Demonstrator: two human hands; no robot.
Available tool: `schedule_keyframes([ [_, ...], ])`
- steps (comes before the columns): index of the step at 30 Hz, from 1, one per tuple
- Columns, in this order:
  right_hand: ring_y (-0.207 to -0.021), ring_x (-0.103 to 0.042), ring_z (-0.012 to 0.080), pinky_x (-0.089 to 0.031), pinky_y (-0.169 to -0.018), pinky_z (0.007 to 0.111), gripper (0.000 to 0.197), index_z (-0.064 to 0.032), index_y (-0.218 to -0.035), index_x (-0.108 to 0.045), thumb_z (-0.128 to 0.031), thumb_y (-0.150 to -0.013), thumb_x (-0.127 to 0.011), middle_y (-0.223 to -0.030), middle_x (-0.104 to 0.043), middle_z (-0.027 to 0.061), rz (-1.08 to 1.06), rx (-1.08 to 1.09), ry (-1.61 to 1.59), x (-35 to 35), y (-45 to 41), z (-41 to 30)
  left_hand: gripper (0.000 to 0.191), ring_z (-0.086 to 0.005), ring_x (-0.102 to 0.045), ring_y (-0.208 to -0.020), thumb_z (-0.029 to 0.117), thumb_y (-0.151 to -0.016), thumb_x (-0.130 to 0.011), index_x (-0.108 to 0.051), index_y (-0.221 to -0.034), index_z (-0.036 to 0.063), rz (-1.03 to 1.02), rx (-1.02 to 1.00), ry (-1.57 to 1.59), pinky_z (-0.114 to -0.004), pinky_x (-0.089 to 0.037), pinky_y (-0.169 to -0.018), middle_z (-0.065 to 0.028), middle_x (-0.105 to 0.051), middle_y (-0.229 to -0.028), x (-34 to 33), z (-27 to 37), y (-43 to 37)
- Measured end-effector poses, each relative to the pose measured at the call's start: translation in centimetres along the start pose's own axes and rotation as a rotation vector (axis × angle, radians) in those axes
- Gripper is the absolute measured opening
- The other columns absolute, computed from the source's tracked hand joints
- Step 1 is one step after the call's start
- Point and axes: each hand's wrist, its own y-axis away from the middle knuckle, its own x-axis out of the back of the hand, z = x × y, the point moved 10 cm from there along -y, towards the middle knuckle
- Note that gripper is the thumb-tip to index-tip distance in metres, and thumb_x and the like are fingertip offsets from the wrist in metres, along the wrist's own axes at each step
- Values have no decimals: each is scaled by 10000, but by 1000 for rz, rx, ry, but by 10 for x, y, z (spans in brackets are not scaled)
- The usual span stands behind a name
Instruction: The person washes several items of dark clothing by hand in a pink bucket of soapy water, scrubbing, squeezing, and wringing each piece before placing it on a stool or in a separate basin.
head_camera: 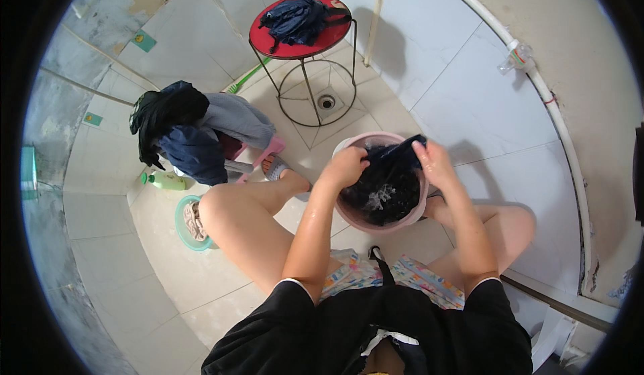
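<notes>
A pink plastic basin [347,215] stands on the tiled floor between my feet, holding dark wet cloth and some suds. At its upper left rim, my left hand [348,166] grips part of a dark blue garment [397,152]. My right hand [433,161] pinches the same garment's raised end near the basin's upper right rim. The cloth stretches between both hands above the rest of the wet laundry [385,194]. How much of it lies under the suds cannot be seen.
A red round stool [329,40] bears a bundled navy garment [297,20], with a floor drain [326,102] beneath. Left, clothes [191,133] are heaped over a pink stool [274,146]. Near them are a green-capped bottle [167,180], a teal basin [182,234] with beige cloth, and a green brush [246,79].
</notes>
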Motion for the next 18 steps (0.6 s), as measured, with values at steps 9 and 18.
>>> schedule_keyframes([
  [9,-977,-527,233,-422,-852,354,773,-39,-1200,-391,-170,-569,-819,-1091,-517,109,-99,299,-329,17,55,-124,294,-316,-544,-684,254,-865,-542,-542,-939,-31,324,-124,516,-361,-432,-646,-213,-584,-772,84,90,68],
  [18,-860,-559,414,-455,-755,459,226,-28,-945,-575,-85,-727,-565,-857,-601,236,29,-41,82,-149,69,79,429,-396,-505,-1085,245,-818,-434,-506,-1159,-6,-181,319,-88,-420,-407,-925,-323,-437,-1215,-95,-43,24],
])
